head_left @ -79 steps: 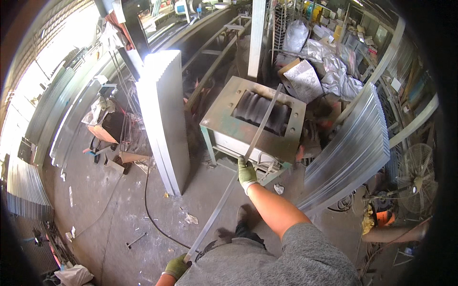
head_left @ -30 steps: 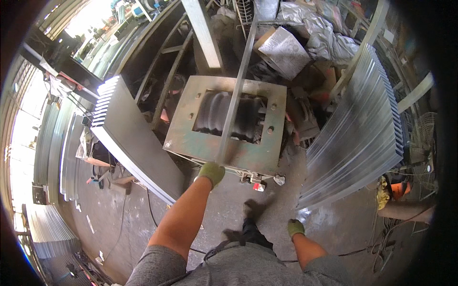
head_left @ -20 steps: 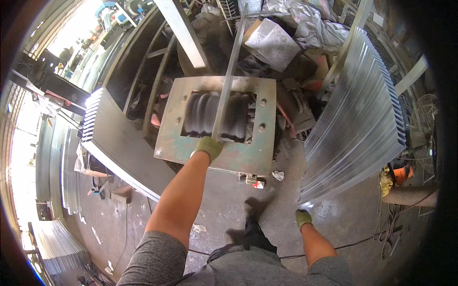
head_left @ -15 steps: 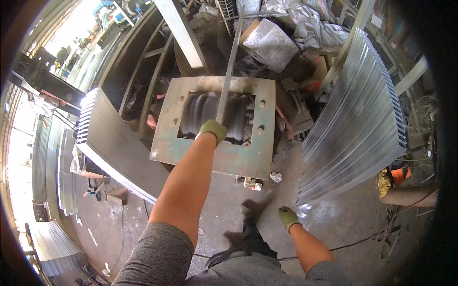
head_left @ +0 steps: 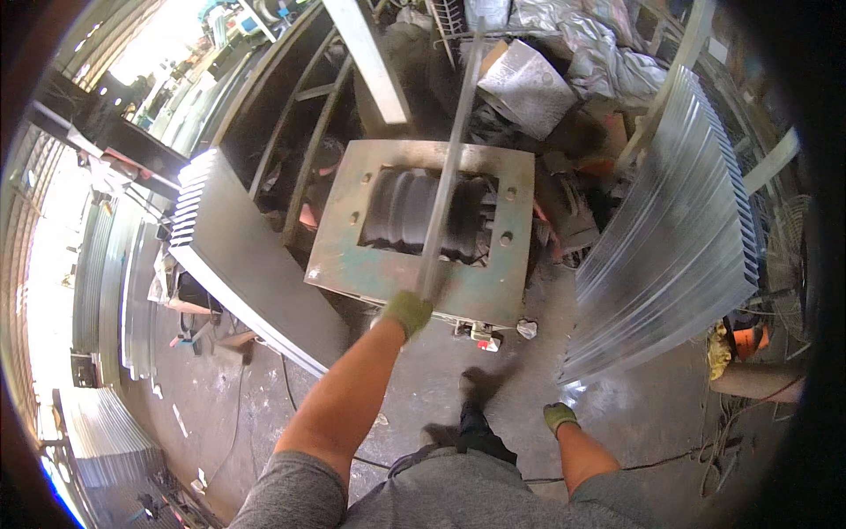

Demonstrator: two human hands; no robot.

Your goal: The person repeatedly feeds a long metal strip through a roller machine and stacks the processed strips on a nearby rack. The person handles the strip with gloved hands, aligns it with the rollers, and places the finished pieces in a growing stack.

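My left hand (head_left: 407, 314), in a green glove, is closed around the near end of a long, thin metal bar (head_left: 450, 167). The bar slants away from me over the opening of a square metal machine (head_left: 339, 256) with worn green paint. Inside that opening sits a dark, grooved roller (head_left: 401, 212), partly covered by the bar. Down at my right side hangs my right hand (head_left: 559, 415), also gloved in green. Its fingers look curled with nothing in them, near the lower end of a stack of metal bars (head_left: 670, 212).
Another stack of metal bars (head_left: 256, 256) leans left of the machine. White sacks (head_left: 590, 44) and a crumpled white box (head_left: 526, 88) lie behind it. A pale post (head_left: 370, 62) rises at the back. A cable (head_left: 643, 469) crosses the floor at right.
My left hand has drawn the bar back toward me, from over the roller to the machine's near edge. The view has shifted a little, and my right hand still hangs low.
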